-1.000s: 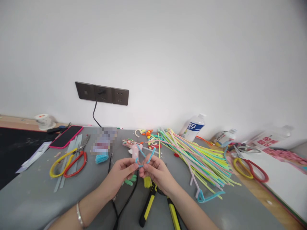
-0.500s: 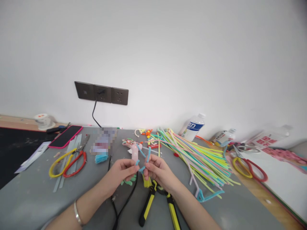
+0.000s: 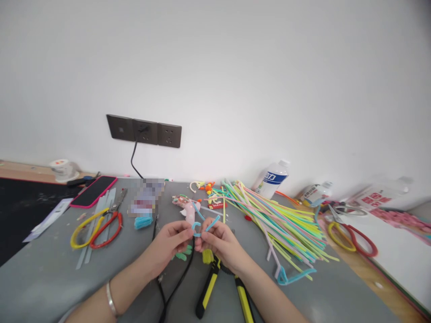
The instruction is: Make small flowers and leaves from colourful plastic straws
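Pixelation masks a packet (image 3: 147, 196); the right hand (image 3: 220, 244) partly hides a blue pipe cleaner (image 3: 213, 223); the bottom edge crops a yellow-and-black handle (image 3: 244, 299).

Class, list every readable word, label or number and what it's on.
"力": blue-banded bottle; the character before it is unclear.
Too blurred: red characters on the clear container; print on the smaller bottle.
Too small: marks on the red tag.
Pixelated: the packet.

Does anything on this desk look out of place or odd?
One folded sky-blue fuzzy stem stands out: it lies sharply bent at the near end of the fanned heap of mostly straight pastel fuzzy stems. No liquid spill shows.
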`<state>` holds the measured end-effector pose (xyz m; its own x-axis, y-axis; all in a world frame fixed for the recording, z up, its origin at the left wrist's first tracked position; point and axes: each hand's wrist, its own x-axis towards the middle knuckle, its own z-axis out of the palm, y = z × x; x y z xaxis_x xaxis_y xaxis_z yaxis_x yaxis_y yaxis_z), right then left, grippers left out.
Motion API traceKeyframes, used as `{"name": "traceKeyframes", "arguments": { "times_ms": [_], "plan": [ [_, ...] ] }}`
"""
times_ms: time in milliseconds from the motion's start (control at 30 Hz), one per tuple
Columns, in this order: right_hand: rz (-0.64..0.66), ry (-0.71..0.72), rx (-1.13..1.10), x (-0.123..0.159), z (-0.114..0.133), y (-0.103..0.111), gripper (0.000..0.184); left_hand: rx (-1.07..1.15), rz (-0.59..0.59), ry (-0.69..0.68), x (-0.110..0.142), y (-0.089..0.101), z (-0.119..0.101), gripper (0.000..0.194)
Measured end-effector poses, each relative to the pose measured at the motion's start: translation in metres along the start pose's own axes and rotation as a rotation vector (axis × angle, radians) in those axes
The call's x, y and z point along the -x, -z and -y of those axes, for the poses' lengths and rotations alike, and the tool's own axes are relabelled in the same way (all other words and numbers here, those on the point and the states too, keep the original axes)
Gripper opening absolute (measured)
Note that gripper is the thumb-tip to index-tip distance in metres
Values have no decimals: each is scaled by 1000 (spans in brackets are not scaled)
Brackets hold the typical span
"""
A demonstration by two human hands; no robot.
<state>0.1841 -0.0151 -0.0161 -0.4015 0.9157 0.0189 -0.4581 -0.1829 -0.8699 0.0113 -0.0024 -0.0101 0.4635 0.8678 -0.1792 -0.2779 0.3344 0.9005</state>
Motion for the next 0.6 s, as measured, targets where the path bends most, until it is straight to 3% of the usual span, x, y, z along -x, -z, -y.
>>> {"name": "traceKeyframes", "arguments": {
  "times_ms": [233, 600],
  "plan": [
    [64, 15, 28, 3, 2, 4, 21, 14, 119, 27, 5, -5, -5, 37],
    [106, -33, 149, 3, 3, 4, 25, 32, 135, 92, 5, -6, -6, 40]
  ]
}}
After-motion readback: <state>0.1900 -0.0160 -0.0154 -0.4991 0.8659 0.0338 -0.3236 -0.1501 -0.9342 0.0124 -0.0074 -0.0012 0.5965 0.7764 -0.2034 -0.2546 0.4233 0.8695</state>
